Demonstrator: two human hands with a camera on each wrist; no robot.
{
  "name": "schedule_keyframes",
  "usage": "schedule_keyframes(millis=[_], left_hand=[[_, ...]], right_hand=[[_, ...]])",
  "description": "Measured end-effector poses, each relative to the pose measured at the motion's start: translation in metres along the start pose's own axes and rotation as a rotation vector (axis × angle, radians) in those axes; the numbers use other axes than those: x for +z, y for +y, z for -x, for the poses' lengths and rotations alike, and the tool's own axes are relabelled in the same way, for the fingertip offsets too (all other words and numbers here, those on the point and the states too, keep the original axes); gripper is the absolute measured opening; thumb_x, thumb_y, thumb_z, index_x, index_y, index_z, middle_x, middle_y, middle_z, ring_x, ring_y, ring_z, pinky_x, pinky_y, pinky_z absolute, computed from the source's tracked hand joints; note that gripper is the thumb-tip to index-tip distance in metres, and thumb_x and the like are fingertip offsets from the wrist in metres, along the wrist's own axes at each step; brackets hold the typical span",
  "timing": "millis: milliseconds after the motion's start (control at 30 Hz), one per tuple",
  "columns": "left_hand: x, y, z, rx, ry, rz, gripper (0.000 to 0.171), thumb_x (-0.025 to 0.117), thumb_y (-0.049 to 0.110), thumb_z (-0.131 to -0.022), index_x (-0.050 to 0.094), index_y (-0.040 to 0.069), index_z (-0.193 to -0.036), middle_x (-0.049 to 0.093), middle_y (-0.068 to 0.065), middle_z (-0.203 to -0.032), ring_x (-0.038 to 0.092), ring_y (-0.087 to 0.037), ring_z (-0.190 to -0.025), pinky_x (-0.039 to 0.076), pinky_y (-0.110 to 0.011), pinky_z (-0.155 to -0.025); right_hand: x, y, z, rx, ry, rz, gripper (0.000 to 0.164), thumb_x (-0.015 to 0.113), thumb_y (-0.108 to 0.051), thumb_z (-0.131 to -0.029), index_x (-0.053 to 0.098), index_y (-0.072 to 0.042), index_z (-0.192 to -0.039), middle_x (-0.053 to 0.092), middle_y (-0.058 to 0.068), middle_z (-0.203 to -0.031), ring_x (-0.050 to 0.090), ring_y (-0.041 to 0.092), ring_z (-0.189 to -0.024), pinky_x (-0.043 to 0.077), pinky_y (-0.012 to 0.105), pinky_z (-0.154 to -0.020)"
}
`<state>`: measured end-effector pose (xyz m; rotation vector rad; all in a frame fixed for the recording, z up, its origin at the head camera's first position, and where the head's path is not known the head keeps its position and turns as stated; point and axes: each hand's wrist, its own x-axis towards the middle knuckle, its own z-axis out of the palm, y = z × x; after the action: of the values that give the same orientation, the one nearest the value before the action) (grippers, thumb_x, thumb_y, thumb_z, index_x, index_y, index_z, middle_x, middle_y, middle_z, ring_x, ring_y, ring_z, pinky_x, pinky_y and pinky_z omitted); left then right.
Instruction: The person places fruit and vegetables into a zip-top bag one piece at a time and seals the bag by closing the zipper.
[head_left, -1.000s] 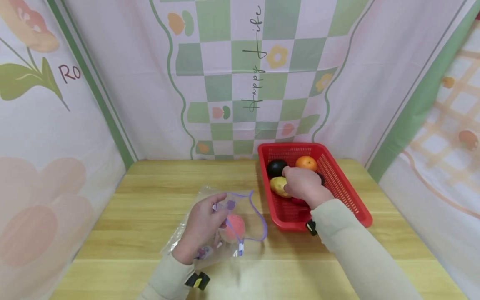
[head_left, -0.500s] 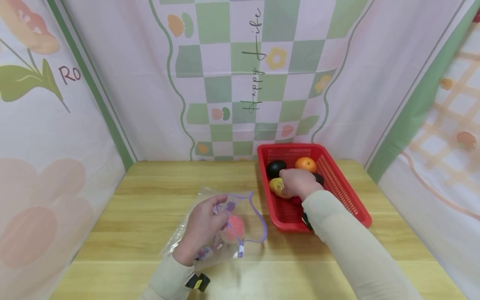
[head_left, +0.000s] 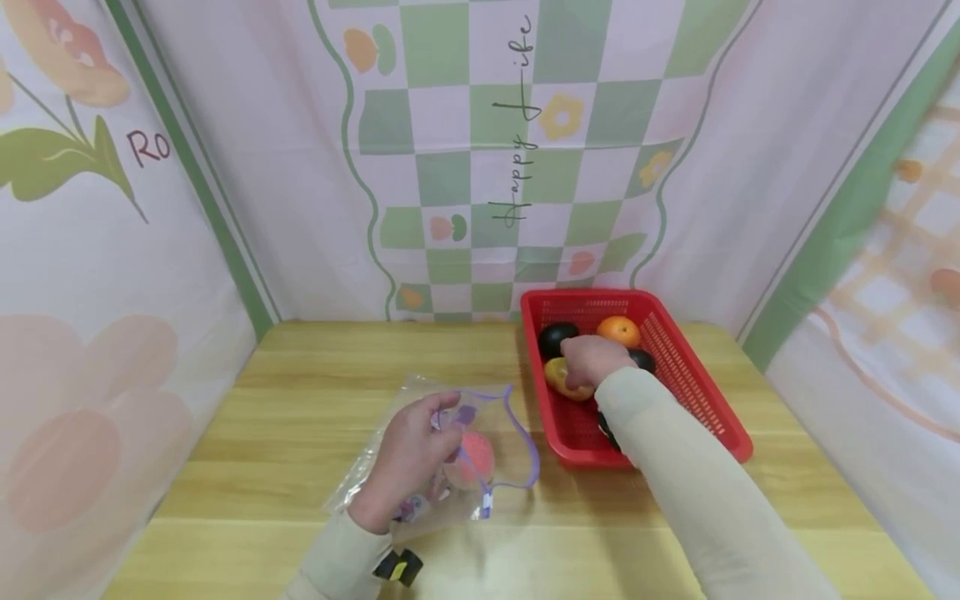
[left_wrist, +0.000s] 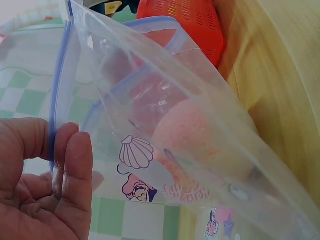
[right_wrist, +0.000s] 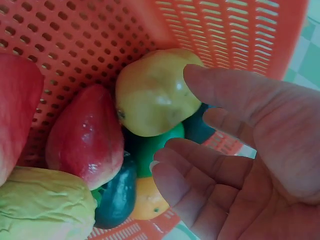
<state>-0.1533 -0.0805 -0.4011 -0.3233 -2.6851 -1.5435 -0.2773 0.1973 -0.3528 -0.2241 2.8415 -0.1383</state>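
My left hand [head_left: 412,450] pinches the purple zip edge of a clear zip bag [left_wrist: 135,75] between thumb and fingers, as the left wrist view shows. The bag's mouth gapes toward the basket, and a pink peach [left_wrist: 190,130] sits inside. In the red basket [head_left: 701,367], my right hand [head_left: 596,361] is over a lumpy yellow fruit [right_wrist: 155,95]. From the right wrist, the thumb tip overlaps the fruit's edge while the other fingers spread loosely, apart from it. The head view hides part of this fruit behind the hand.
Around the yellow fruit lie a glossy red fruit [right_wrist: 87,137], a wrinkled pale yellow piece [right_wrist: 45,205], a dark aubergine-like piece [right_wrist: 120,192] and an orange [head_left: 618,331]. A black oval fruit [head_left: 557,340] rests at the basket's back left. A patterned curtain [head_left: 435,183] hangs behind the table.
My right hand has shifted slightly left within the basket, over the yellow fruit, with the sleeve now further across the basket's front. The left hand keeps its hold on the bag.
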Motion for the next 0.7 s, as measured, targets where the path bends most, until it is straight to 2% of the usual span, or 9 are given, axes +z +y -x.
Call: schedule_keyframes(millis=[133, 200, 267, 400, 500, 600, 700], left_hand=[[0.0, 0.0, 0.001, -0.009, -0.009, 0.025, 0.051, 0.059, 0.013, -0.084, 0.055, 0.011, -0.135, 0.064, 0.006, -0.067, 0.057, -0.017, -0.046, 0.037, -0.023, -0.031], [0.0, 0.0, 0.001, -0.011, -0.013, 0.034, 0.051, 0.059, 0.013, -0.084, 0.054, 0.01, -0.135, 0.064, 0.006, -0.068, 0.062, -0.021, -0.051, 0.038, -0.023, -0.031], [0.0, 0.0, 0.001, -0.011, -0.016, 0.039, 0.052, 0.059, 0.013, -0.084, 0.054, 0.01, -0.135, 0.064, 0.005, -0.069, 0.065, -0.024, -0.055, 0.038, -0.023, -0.031], [-0.001, 0.0, 0.0, -0.01, -0.01, 0.03, 0.052, 0.059, 0.013, -0.083, 0.054, 0.01, -0.135, 0.065, 0.006, -0.068, 0.063, -0.024, -0.052, 0.036, -0.022, -0.03], [-0.001, 0.0, 0.0, -0.009, -0.006, 0.018, 0.052, 0.059, 0.013, -0.083, 0.055, 0.01, -0.135, 0.065, 0.007, -0.068, 0.058, -0.02, -0.046, 0.036, -0.022, -0.03], [-0.001, 0.001, 0.001, -0.01, -0.006, 0.014, 0.053, 0.059, 0.013, -0.083, 0.054, 0.009, -0.135, 0.065, 0.007, -0.069, 0.056, -0.016, -0.044, 0.036, -0.022, -0.03], [-0.002, 0.001, 0.001, -0.015, -0.01, 0.024, 0.053, 0.059, 0.013, -0.083, 0.054, 0.01, -0.136, 0.066, 0.006, -0.071, 0.06, -0.021, -0.048, 0.037, -0.023, -0.031]], right_hand=[[0.002, 0.001, -0.002, 0.009, -0.009, -0.004, 0.016, 0.072, -0.01, -0.074, 0.059, -0.013, -0.084, 0.058, 0.01, -0.079, 0.054, 0.028, -0.073, 0.045, 0.035, -0.058], [0.002, 0.001, -0.003, 0.029, -0.023, -0.029, 0.018, 0.072, -0.009, -0.072, 0.06, -0.011, -0.085, 0.058, 0.011, -0.08, 0.054, 0.029, -0.072, 0.046, 0.035, -0.057], [0.004, 0.001, -0.005, 0.02, -0.023, -0.009, 0.021, 0.074, -0.01, -0.071, 0.061, -0.011, -0.089, 0.059, 0.011, -0.081, 0.054, 0.029, -0.073, 0.046, 0.036, -0.058], [0.007, 0.003, -0.01, -0.007, -0.016, 0.057, 0.038, 0.075, -0.013, -0.072, 0.063, -0.008, -0.108, 0.061, 0.012, -0.087, 0.055, 0.029, -0.076, 0.047, 0.038, -0.063], [0.009, 0.003, -0.011, 0.01, -0.033, 0.024, 0.061, 0.077, -0.017, -0.074, 0.057, -0.008, -0.131, 0.061, 0.013, -0.102, 0.054, 0.029, -0.084, 0.048, 0.039, -0.069], [0.009, 0.003, -0.011, 0.024, -0.061, -0.022, 0.07, 0.078, -0.02, -0.073, 0.053, -0.01, -0.137, 0.059, 0.013, -0.11, 0.053, 0.03, -0.09, 0.048, 0.04, -0.075], [0.007, 0.003, -0.009, 0.041, -0.104, -0.073, 0.073, 0.08, -0.022, -0.07, 0.053, -0.013, -0.137, 0.058, 0.012, -0.111, 0.052, 0.03, -0.094, 0.048, 0.041, -0.076]])
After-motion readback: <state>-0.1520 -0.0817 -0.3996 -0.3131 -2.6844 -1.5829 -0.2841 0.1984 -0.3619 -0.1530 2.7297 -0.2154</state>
